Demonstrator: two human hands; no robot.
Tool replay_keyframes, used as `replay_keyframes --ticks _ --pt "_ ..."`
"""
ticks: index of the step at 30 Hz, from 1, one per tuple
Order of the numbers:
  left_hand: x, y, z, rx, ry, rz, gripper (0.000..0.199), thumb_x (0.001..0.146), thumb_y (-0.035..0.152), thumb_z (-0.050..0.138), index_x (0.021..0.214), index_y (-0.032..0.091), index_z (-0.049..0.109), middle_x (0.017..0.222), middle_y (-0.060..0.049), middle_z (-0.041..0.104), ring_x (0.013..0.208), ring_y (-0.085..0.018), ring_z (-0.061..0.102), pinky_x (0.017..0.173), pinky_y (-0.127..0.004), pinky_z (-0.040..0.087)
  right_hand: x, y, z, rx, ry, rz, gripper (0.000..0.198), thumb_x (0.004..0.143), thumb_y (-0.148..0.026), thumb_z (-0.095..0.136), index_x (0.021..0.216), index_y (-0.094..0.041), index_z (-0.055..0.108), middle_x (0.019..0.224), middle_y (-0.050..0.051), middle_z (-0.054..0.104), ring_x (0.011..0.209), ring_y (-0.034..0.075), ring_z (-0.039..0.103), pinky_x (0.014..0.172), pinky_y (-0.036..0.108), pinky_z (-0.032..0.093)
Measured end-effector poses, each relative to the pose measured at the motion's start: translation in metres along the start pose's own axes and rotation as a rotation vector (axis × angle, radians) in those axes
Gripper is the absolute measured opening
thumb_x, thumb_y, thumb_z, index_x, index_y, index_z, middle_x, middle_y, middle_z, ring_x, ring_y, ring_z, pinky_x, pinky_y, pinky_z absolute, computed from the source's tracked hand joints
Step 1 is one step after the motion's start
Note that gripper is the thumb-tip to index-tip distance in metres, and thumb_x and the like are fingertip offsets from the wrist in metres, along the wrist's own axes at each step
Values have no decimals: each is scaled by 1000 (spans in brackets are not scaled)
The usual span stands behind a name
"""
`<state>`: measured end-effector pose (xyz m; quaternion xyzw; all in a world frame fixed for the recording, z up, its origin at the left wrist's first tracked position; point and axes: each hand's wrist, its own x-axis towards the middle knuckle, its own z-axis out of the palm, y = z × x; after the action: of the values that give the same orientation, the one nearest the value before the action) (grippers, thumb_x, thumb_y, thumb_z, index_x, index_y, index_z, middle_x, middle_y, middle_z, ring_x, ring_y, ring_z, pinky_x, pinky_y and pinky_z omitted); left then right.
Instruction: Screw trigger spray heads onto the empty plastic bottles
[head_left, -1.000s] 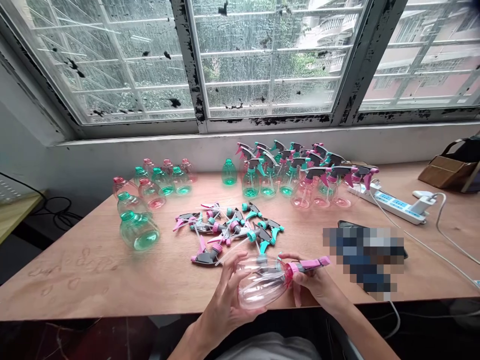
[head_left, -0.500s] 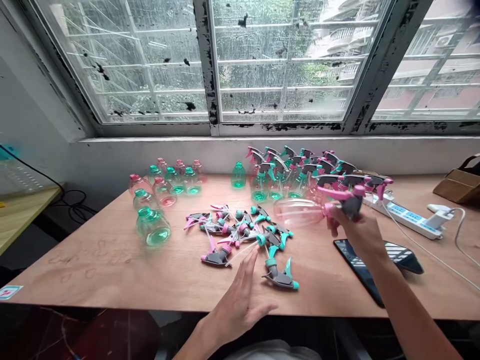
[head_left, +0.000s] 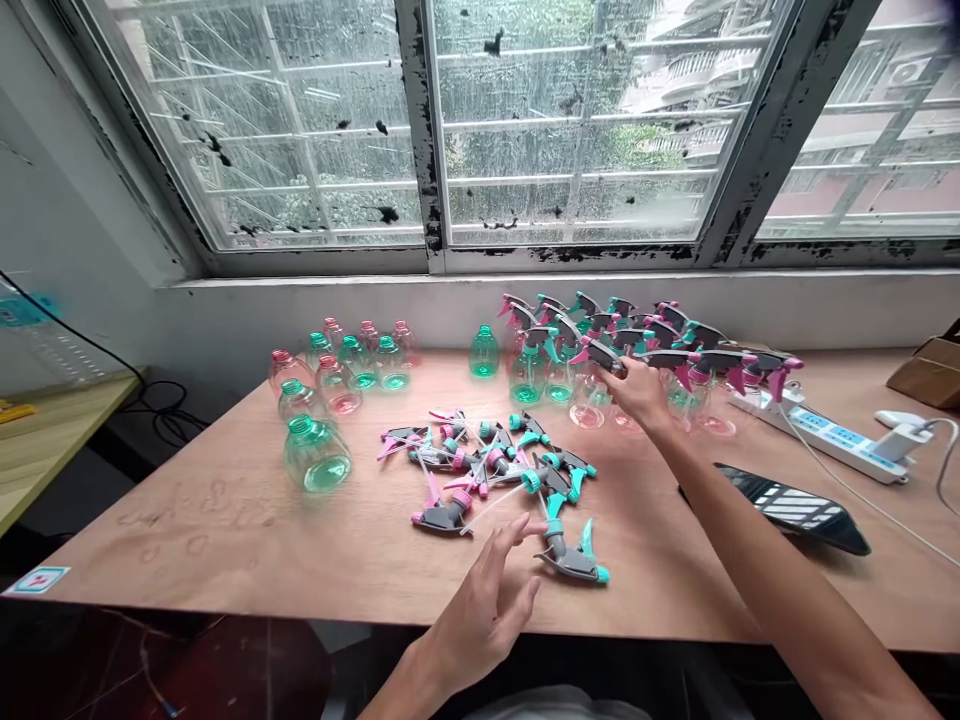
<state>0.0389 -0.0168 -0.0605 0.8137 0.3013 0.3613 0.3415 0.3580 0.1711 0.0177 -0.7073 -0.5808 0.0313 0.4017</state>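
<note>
I see the right hand (head_left: 639, 388) pinching a pink bottle (head_left: 586, 411) by its top (head_left: 602, 354), toward the table (head_left: 225, 565)'s back edge. The left hand (head_left: 484, 602) is spread beside a green sprayer (head_left: 574, 563).

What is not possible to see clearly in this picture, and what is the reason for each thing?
Head view, for all:
Right hand: far fingers on the held spray bottle, hidden by the hand itself.
Rear spray bottles: bodies, hidden by front bottles.
Dark device: one part, hidden by right forearm.
Brown bag: right end, cut by picture edge.
</note>
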Motion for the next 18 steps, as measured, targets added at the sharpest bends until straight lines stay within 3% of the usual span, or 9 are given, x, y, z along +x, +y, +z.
replay_keyframes --ticks 4,8,13,16,18 --pt "8 5 -9 113 94 120 72 99 14 51 158 33 15 131 -8 62 119 -23 62 109 -41 49 1 10 9 -23 27 11 41 87 -65 58 82 -24 59 66 9 72 64 30 68 55 31 39" --pt "47 3 -43 237 211 170 64 100 22 54 154 37 22 115 -5 64 99 -22 64 95 -43 55 5 16 11 -21 3 -3 37 88 -62 59 82 -25 54 64 5 69 59 28 66 55 31 39" --pt "123 -22 -92 337 360 -30 54 100 29 57 149 25 35 121 -9 61 99 -23 62 94 -44 54 9 14 6 22 -78 0 36 90 -56 60 74 -25 50 54 0 64 53 23 66 53 29 41" --pt "165 -51 -105 380 364 -162 44 99 30 60 140 19 47 126 -10 62 97 -22 67 82 -41 60 9 10 5 41 -142 0 29 91 -49 62 83 -22 55 56 -3 64 47 18 63 50 27 42" --pt "190 -74 -109 428 360 -251 36 98 30 62 131 17 57 126 -10 64 101 -24 68 84 -43 60 9 7 5 42 -181 2 29 93 -47 62 93 -19 59 61 -5 64 45 14 60 49 26 44"
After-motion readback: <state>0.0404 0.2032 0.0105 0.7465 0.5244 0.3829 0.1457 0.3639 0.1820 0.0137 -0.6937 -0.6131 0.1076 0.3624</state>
